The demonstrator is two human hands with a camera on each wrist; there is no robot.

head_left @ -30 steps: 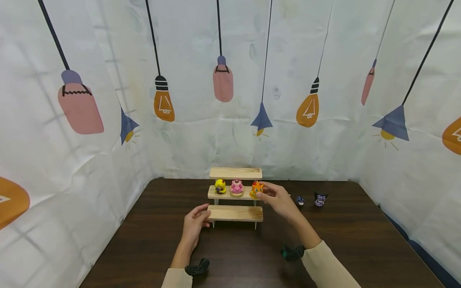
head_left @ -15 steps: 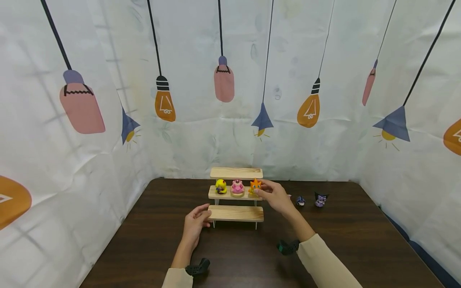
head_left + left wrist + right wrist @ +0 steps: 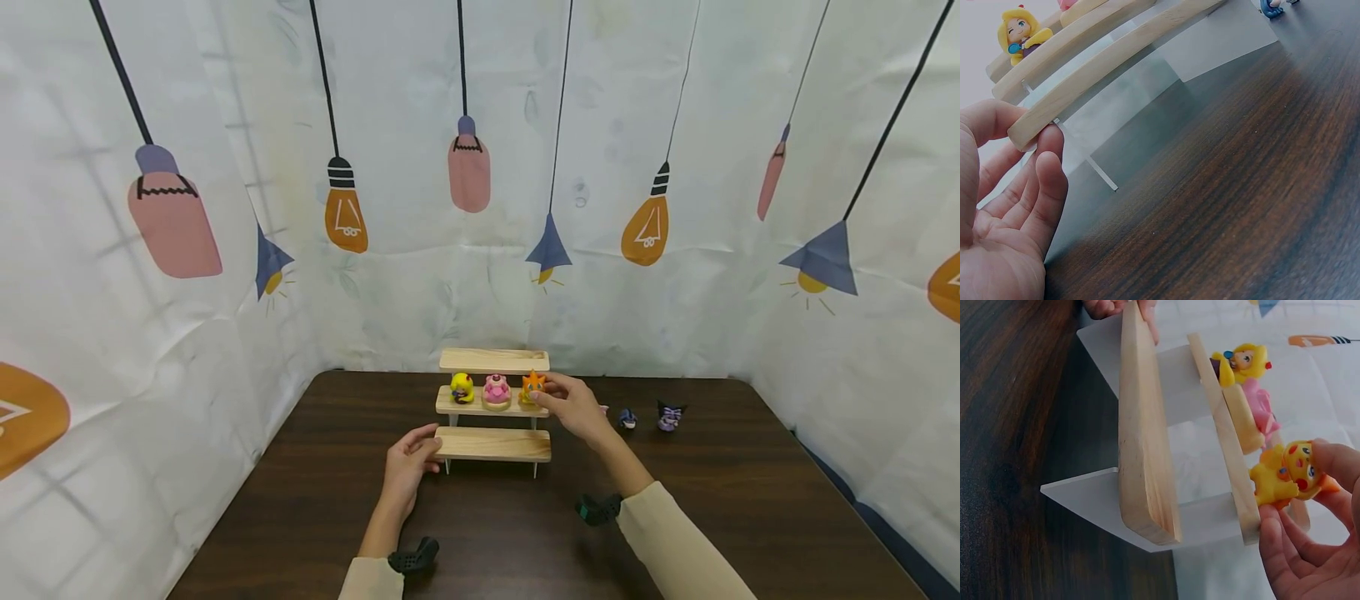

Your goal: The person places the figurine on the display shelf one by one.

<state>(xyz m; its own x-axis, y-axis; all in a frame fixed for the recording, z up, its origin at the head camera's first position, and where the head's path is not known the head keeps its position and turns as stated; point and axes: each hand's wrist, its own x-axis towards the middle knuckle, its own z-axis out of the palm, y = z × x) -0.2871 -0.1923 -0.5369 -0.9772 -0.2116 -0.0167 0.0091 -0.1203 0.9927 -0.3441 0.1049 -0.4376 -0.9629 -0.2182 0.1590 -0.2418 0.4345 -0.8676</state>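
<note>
A three-step wooden shelf (image 3: pixel 493 444) stands at the middle of the dark table. On its middle step are a yellow figure (image 3: pixel 462 387), a pink figure (image 3: pixel 496 390) and an orange star-shaped figure (image 3: pixel 533 384) at the right end. My right hand (image 3: pixel 545 394) pinches the orange figure (image 3: pixel 1288 478) between thumb and fingers as it sits on the middle step (image 3: pixel 1222 437). My left hand (image 3: pixel 429 447) grips the left end of the bottom step (image 3: pixel 1104 69), thumb on top and fingers (image 3: pixel 1047 181) underneath. The top step holds nothing.
Two small figures, a blue one (image 3: pixel 627 418) and a dark purple one (image 3: pixel 668 415), stand on the table (image 3: pixel 750 500) to the right of the shelf. A printed cloth backdrop encloses the table at the back and both sides.
My right hand has carried the orange figure slightly back, onto the right end of the middle step. The left hand keeps its hold on the bottom step.
</note>
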